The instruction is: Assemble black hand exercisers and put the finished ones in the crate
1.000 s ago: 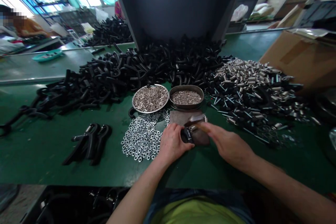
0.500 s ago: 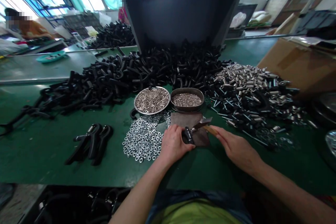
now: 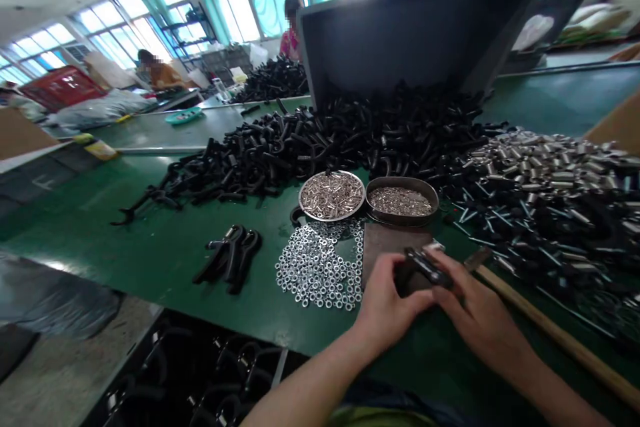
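Observation:
Both my hands are closed on a small black part with a metal piece, held over a dark brown pad on the green table. My left hand grips it from the left. My right hand pinches it from the right. A hammer with a wooden handle lies on the table just right of my right hand, not held. A heap of silver nuts lies left of my left hand.
Two round dishes of small metal pieces stand behind the pad. A large pile of black handles spills from a tilted grey bin. Metal springs and bolts heap at right. A few assembled handles lie at left. People sit at far tables.
My right hand has let go of the hammer, which now lies on the table, and has joined the left hand on the black part. The camera has swung left.

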`<state>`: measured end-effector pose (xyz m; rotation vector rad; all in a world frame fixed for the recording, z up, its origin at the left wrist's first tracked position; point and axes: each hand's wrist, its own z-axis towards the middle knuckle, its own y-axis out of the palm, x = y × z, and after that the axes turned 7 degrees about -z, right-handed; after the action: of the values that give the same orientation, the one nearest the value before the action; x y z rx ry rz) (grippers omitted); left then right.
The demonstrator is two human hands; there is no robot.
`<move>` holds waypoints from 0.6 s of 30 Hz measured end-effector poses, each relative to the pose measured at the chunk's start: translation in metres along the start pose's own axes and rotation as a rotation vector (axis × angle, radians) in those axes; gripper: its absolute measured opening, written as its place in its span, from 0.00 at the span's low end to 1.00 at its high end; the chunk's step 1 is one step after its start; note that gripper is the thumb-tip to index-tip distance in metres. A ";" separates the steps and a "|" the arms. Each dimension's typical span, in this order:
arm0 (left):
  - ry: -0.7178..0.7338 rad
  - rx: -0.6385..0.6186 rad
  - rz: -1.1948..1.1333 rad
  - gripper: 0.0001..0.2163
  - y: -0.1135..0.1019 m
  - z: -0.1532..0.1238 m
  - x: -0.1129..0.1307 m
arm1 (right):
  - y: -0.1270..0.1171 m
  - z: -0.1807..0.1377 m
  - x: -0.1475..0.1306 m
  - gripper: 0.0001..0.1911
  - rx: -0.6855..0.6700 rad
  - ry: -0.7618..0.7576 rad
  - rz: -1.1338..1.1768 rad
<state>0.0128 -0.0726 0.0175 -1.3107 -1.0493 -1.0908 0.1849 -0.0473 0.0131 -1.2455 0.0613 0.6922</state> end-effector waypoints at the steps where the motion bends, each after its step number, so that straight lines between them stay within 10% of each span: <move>1: 0.072 -0.085 0.042 0.21 -0.007 0.003 0.001 | 0.004 0.008 -0.009 0.18 0.007 -0.013 0.020; 5: 0.230 -0.001 0.356 0.08 -0.081 0.042 -0.003 | 0.015 0.025 -0.005 0.16 -0.019 -0.057 -0.081; 8: -0.085 0.403 0.735 0.09 -0.154 0.081 -0.016 | 0.022 0.022 0.014 0.15 -0.088 -0.071 -0.234; 10: -0.207 0.453 0.794 0.11 -0.188 0.101 -0.028 | 0.027 0.018 0.021 0.14 -0.127 -0.066 -0.294; 18: -0.370 0.332 0.649 0.24 -0.219 0.121 -0.046 | 0.026 0.018 0.015 0.13 -0.159 -0.049 -0.304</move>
<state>-0.2073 0.0552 0.0138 -1.4553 -0.9134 -0.1825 0.1777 -0.0213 -0.0092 -1.3537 -0.2234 0.4686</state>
